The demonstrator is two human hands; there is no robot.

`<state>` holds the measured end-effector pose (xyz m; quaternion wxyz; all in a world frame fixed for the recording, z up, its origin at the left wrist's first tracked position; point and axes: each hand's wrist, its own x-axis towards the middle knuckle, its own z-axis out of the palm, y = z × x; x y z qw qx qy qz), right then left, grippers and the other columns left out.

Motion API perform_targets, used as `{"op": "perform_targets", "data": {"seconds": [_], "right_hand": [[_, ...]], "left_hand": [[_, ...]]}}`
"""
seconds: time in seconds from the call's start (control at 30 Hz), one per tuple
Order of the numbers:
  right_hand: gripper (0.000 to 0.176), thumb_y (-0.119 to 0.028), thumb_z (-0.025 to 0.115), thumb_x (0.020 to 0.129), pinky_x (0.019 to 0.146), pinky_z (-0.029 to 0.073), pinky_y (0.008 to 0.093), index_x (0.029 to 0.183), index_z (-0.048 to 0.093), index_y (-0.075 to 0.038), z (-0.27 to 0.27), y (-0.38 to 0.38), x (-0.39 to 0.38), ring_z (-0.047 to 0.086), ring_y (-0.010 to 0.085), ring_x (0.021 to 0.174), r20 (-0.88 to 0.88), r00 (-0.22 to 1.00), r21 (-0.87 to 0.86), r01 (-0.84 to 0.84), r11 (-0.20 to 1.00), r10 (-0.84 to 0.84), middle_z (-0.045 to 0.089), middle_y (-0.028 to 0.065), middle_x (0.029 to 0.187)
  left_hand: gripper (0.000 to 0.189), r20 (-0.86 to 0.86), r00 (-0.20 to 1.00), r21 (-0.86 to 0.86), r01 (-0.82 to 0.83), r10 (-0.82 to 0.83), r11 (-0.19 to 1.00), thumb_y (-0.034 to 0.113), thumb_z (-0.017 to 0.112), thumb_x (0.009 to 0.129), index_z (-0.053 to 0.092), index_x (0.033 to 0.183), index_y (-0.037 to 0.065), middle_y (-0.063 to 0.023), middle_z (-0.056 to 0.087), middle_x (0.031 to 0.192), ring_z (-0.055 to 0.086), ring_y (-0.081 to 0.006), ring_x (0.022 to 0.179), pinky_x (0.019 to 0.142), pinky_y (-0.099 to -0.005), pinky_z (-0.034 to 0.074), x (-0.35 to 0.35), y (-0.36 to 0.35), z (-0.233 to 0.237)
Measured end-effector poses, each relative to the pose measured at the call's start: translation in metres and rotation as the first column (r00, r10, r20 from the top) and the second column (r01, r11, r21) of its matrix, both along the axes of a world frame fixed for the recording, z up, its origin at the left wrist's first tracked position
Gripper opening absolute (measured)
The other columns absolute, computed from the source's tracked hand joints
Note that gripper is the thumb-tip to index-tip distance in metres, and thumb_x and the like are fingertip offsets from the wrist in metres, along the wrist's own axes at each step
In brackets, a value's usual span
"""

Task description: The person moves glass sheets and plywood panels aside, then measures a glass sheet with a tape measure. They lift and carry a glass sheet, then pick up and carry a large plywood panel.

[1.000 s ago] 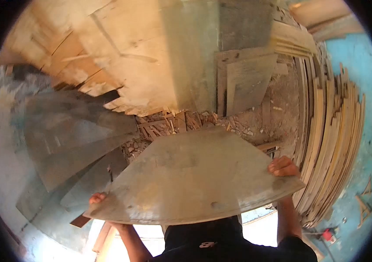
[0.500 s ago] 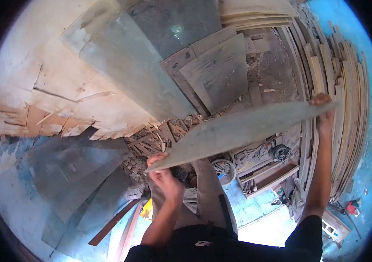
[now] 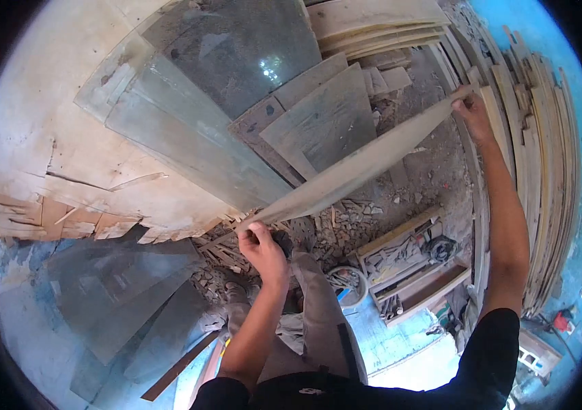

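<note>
A long, dusty glass pane is held up in front of me, tilted so it shows as a narrow strip. My left hand pinches its near lower corner, thumb on top. At the far upper end, my right hand is closed around the other corner, arm stretched out. Behind the pane, a smaller dusty sheet leans with a board, beside a large glass sheet and a long glass strip.
Wood strips stand stacked along the right wall. Broken rubble covers the floor by my feet. A wooden tray with tools and a bucket sit near my legs. More glass sheets lean at left; peeling plywood stands above them.
The pane has swung steeper and turned closer to edge-on. My right hand has moved up and left with its far end, while my left hand has shifted slightly up.
</note>
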<state>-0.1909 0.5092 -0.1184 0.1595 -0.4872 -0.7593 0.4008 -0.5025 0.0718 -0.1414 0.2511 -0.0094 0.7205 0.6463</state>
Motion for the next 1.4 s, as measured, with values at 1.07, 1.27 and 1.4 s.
{"op": "perform_targets", "data": {"seconds": [1.07, 1.27, 1.4], "right_hand": [[0.08, -0.056, 0.057, 0.098, 0.116, 0.034, 0.043, 0.151, 0.045, 0.003, -0.157, 0.144, -0.272, 0.046, 0.0354, 0.141, 0.143, 0.974, -0.144, 0.194, 0.97, -0.173, 0.05, 0.0223, 0.152], [0.088, -0.064, 0.057, 0.095, 0.119, 0.032, 0.0483, 0.154, 0.041, -0.001, -0.182, 0.101, -0.256, 0.043, 0.0381, 0.143, 0.119, 0.946, 0.166, 0.28, 0.946, -0.301, 0.045, 0.0234, 0.155], [0.079, -0.055, 0.056, 0.102, 0.12, 0.034, 0.0475, 0.159, 0.033, -0.006, -0.209, -0.029, -0.193, 0.041, 0.0347, 0.145, 0.098, 0.99, 0.248, 0.072, 0.966, -0.099, 0.037, 0.0197, 0.161]], "left_hand": [[0.073, -0.068, 0.671, -0.727, 0.474, -0.738, 0.497, 0.06, 0.058, 0.096, 0.068, 0.119, -0.008, -0.0301, 0.069, 0.116, 0.066, -0.0415, 0.114, 0.097, -0.0447, 0.049, -0.254, 0.138, -0.133], [0.066, -0.064, 0.509, -0.794, 0.495, -0.858, 0.353, 0.063, 0.058, 0.092, 0.076, 0.091, -0.001, -0.0244, 0.073, 0.087, 0.072, -0.0399, 0.087, 0.082, -0.0496, 0.056, -0.243, 0.14, -0.12], [0.063, -0.122, 0.566, -0.867, 0.339, -0.815, 0.365, 0.055, 0.06, 0.093, 0.071, 0.107, -0.005, -0.025, 0.072, 0.106, 0.069, -0.0401, 0.105, 0.094, -0.0474, 0.053, -0.219, 0.082, -0.13]]}}
